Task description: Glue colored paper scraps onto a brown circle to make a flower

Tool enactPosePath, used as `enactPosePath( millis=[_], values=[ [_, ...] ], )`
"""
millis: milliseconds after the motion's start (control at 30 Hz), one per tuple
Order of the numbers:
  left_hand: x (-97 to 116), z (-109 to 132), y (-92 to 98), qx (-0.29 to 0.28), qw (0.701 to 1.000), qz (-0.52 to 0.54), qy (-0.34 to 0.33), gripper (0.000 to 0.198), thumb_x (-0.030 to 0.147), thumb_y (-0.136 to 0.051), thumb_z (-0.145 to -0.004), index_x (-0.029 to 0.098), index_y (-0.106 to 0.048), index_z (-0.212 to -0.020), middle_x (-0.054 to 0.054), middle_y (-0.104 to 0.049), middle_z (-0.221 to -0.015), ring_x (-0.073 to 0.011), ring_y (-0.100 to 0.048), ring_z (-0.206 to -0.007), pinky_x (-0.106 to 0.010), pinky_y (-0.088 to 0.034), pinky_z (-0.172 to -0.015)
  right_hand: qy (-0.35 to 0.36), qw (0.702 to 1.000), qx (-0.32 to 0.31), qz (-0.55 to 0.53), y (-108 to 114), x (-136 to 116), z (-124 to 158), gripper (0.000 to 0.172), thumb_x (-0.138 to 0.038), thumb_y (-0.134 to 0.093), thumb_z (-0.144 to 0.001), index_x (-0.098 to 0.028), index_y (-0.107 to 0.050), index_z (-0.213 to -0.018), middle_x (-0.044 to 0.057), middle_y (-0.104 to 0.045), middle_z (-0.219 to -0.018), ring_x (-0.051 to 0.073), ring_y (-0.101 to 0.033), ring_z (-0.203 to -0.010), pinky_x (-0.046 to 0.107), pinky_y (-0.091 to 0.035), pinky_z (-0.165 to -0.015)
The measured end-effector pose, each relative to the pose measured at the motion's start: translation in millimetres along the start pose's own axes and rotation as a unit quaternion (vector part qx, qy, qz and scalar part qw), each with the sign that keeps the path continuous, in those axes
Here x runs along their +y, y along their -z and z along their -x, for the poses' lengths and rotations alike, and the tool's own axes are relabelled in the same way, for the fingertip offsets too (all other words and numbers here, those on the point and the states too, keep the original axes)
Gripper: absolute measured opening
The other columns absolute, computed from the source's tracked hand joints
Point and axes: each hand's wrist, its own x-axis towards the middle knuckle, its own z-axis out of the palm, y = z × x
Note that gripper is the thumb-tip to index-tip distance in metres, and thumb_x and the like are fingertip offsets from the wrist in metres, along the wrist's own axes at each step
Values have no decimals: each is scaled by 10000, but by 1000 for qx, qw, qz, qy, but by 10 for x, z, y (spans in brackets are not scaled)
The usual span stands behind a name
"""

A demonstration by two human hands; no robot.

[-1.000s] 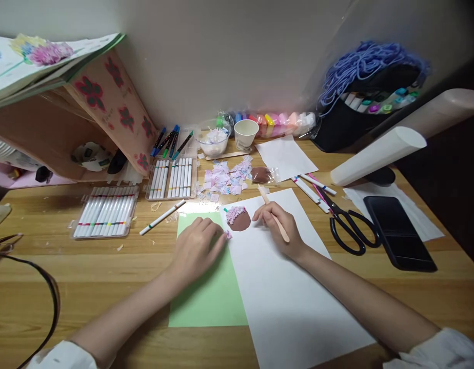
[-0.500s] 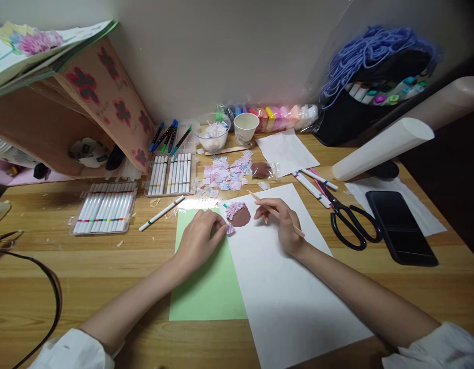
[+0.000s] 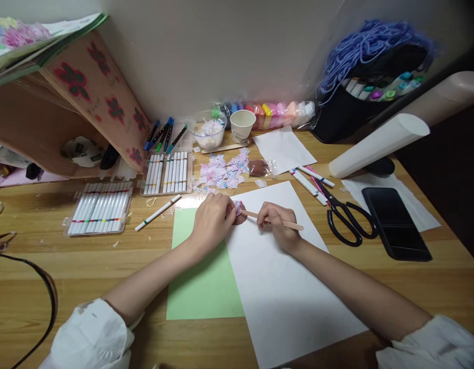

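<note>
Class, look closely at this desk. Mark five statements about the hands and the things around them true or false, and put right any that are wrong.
1. The right hand holds a wooden stick. True.
2. The left hand rests on the scissors. False: it is at the brown piece, well away from them.
3. The paper cup stands upright. True.
4. The blue cord is heaped inside the paper cup. False: it lies over the black holder.
5. In the picture, the green paper extends to the left of the white sheet. True.
</note>
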Motion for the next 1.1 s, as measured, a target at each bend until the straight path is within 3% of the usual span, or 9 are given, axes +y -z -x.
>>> enactPosePath(
  millis=[167, 433, 733, 933, 1100],
  values=[
    [-14, -44, -27, 2, 1000, -13, -11, 140, 260, -501, -878, 192, -532, -760, -40, -600, -790, -199, -498, -780, -309, -364, -627, 1, 998, -20, 62, -11, -23, -8, 454, -425, -285, -961, -217, -534, -642, 12, -527, -563, 155, -513, -563, 314, -436, -592],
    [-39, -57, -28, 9, 1000, -5, -17, 149, 300, -493, -891, 194, -548, -802, -38, -613, -808, -199, -518, -793, -308, -370, -639, -20, 997, -25, 74, -18, -16, -17, 441, -434, -279, -963, -219, -535, -675, 6, -531, -582, 150, -524, -554, 304, -440, -591],
    [-317, 13, -17, 18, 999, -17, 42, 185, 259, -391, -917, 195, -563, -901, -58, -642, -863, -223, -552, -838, -333, -393, -678, -25, 996, -21, 85, -34, -51, -68, 448, -437, -276, -966, -217, -519, -661, -1, -525, -551, 142, -511, -537, 294, -429, -591],
    [-413, 24, -97, 30, 999, 9, 25, 185, 244, -379, -914, 202, -560, -926, -53, -644, -883, -210, -571, -846, -321, -409, -699, -14, 991, -43, 129, -86, -179, -311, 514, -496, -285, -951, -217, -464, -559, -14, -477, -471, 129, -477, -481, 282, -393, -558],
    [-431, 32, -126, 43, 999, 7, 11, 182, 223, -379, -910, 201, -559, -917, -51, -639, -878, -207, -572, -849, -319, -409, -716, -53, 992, -28, 114, -193, -275, -561, 559, -555, -346, -914, -213, -451, -486, -28, -433, -378, 120, -461, -423, 274, -413, -540]
  ],
)
